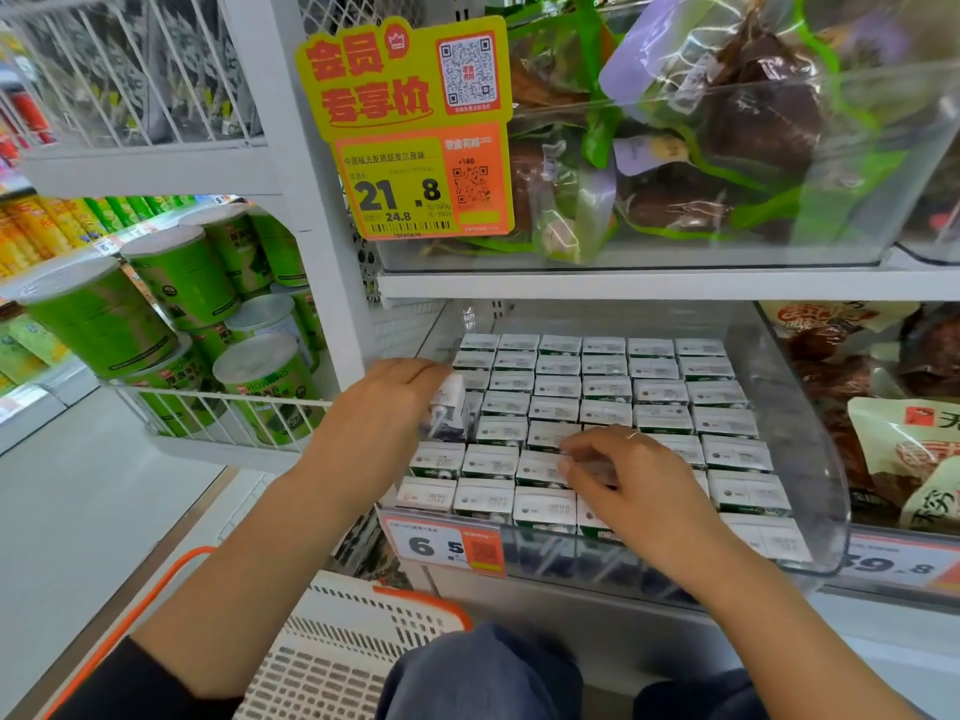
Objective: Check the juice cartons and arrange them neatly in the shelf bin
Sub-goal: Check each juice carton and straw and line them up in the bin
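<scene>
Canisters [171, 324], green, stacked in a wire rack at far left, not my concern. Orange-rimmed basket [358, 631] sits low by my knees. My left hand [389, 402] is at the bin's left edge, fingers curled round one carton [448, 407] lifted out of the rows and tilted, so I read this as the checking step: one pulled for a look while the rest wait. Juice cartons [602, 392] fill the clear shelf bin [810, 459] in tidy rows, tops up; there looks to be a gap in the left column where my held carton belongs, though my hand hides part of it. My right hand [618, 475] rests on the front-middle rows, fingers bent and close together, tips touching carton tops, pinching nothing that I can make out. Next I'd judge: drop the held carton upright into that gap, square with its neighbours, then press the front rows flush.
</scene>
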